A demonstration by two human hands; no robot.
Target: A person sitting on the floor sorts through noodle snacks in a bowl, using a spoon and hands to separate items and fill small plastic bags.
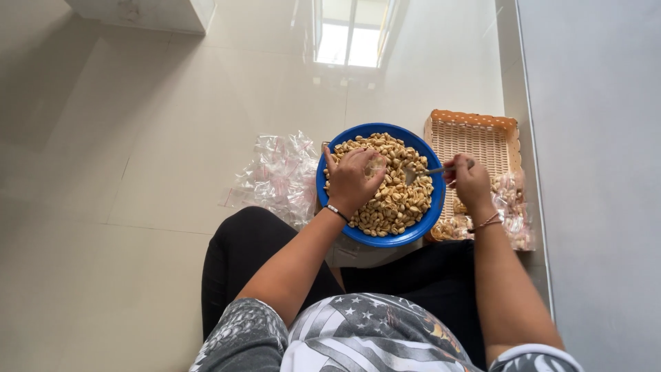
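A blue bowl [329,195] full of shelled peanuts [396,200] sits in front of my crossed legs on the floor. My left hand [351,179] rests over the peanuts and pinches a small clear plastic bag [376,165] at its mouth. My right hand [469,180] is at the bowl's right rim, gripping the handle of a metal spoon [421,173] whose bowl lies among the peanuts next to the bag.
A pile of empty clear plastic bags [279,176] lies left of the bowl. A woven tan basket [475,134] stands to the right, with filled peanut bags [513,207] at its near end. A grey wall [599,172] runs along the right.
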